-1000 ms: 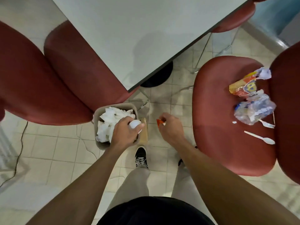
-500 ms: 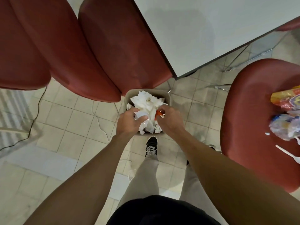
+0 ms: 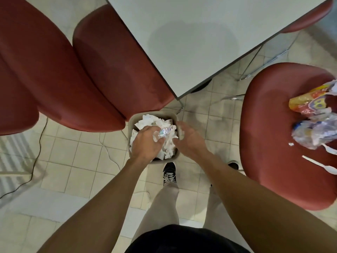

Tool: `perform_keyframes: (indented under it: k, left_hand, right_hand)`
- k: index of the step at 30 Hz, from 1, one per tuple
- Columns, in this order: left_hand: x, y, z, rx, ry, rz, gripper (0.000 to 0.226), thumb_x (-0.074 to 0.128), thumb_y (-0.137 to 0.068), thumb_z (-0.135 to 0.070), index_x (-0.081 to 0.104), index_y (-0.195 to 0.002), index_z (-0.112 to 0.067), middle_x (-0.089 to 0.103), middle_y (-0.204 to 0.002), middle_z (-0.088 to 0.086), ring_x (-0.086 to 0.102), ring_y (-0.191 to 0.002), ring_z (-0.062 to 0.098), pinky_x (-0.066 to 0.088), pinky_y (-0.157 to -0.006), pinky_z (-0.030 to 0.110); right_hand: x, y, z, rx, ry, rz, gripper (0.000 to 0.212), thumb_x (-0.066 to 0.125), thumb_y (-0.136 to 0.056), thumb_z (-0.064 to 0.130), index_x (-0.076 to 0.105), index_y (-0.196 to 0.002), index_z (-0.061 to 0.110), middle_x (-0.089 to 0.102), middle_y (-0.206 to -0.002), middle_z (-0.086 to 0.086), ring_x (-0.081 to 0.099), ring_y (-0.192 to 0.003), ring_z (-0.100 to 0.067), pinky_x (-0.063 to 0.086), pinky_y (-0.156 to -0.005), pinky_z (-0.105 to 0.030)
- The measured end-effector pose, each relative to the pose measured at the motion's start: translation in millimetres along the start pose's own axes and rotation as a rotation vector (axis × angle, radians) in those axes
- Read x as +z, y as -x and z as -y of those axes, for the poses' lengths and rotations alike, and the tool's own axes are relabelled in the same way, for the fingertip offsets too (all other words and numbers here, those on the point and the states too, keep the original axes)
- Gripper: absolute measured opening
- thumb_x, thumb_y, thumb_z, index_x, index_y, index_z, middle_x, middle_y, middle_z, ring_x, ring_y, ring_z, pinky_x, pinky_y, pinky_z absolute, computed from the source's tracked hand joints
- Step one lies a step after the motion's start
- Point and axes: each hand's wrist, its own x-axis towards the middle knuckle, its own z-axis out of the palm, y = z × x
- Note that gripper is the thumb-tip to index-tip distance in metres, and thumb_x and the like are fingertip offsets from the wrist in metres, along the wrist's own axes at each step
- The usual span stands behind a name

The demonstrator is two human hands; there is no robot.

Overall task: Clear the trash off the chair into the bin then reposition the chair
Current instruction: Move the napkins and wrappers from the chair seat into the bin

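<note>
A small beige bin (image 3: 131, 119) stuffed with crumpled white paper stands on the floor between my feet and the table. My left hand (image 3: 145, 143) hovers over the bin with relaxed fingers and holds nothing. My right hand (image 3: 189, 137) is spread open over the bin's right rim, also empty. A shiny crumpled wrapper (image 3: 165, 133) lies on top of the paper between the hands. On the red chair (image 3: 269, 143) at the right lie a yellow-orange snack wrapper (image 3: 308, 101), a crumpled clear plastic bag (image 3: 313, 134), a white plastic fork (image 3: 330, 149) and a white plastic spoon (image 3: 321, 164).
A white table (image 3: 191, 42) reaches over the bin from above. Two more red chairs (image 3: 109, 70) stand at the left, close against the bin. A black cable (image 3: 36, 152) runs across the tiled floor at the left. My shoes (image 3: 169, 172) stand just below the bin.
Both hands reached over the bin and let go: the white ball and the orange scrap they held are gone from my fingers. The view has shifted left, so the littered chair lies further right.
</note>
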Motion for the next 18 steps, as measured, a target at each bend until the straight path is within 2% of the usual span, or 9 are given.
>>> perform_keyframes:
  k: [5,10,14,18]
  left_hand:
    - [21,-11,-51,0.113,-0.021,0.082,0.035,0.071,-0.080,-0.032,0.064,-0.114,-0.027,0.061,-0.117,-0.005,0.059,-0.104,0.016,0.049,-0.089,0.033]
    - [54,-23,-106,0.188,-0.044,0.188,0.036,0.071,-0.081,-0.030,0.062,-0.116,-0.028,0.061,-0.117,-0.006,0.059,-0.104,0.015,0.051,-0.089,0.036]
    - [87,-32,-166,0.241,-0.103,0.245,0.037,0.069,-0.083,-0.036,0.059,-0.119,-0.032,0.058,-0.126,-0.008,0.056,-0.112,0.017,0.047,-0.095,0.039]
    - [124,-42,-231,0.274,-0.106,0.281,0.041,0.069,-0.085,-0.031,0.057,-0.124,-0.028,0.055,-0.129,-0.007,0.053,-0.114,0.016,0.046,-0.098,0.039]
  right_hand:
    - [-43,-1,-29,0.030,-0.017,-0.040,0.054,0.060,-0.088,0.023,0.042,-0.139,0.025,0.056,-0.131,-0.007,0.055,-0.116,-0.028,0.048,-0.096,-0.037]
    - [-98,-3,-80,0.110,-0.036,-0.070,0.059,0.061,-0.088,0.025,0.038,-0.142,0.026,0.051,-0.135,-0.008,0.052,-0.119,-0.027,0.046,-0.100,-0.042]
    - [-147,-3,-129,0.172,-0.053,-0.121,0.056,0.058,-0.089,0.026,0.040,-0.142,0.024,0.045,-0.138,-0.007,0.047,-0.124,-0.027,0.042,-0.102,-0.037]
    - [-197,-3,-180,0.222,-0.075,-0.186,0.053,0.060,-0.086,0.025,0.046,-0.137,0.024,0.049,-0.130,-0.008,0.048,-0.123,-0.028,0.040,-0.101,-0.036]
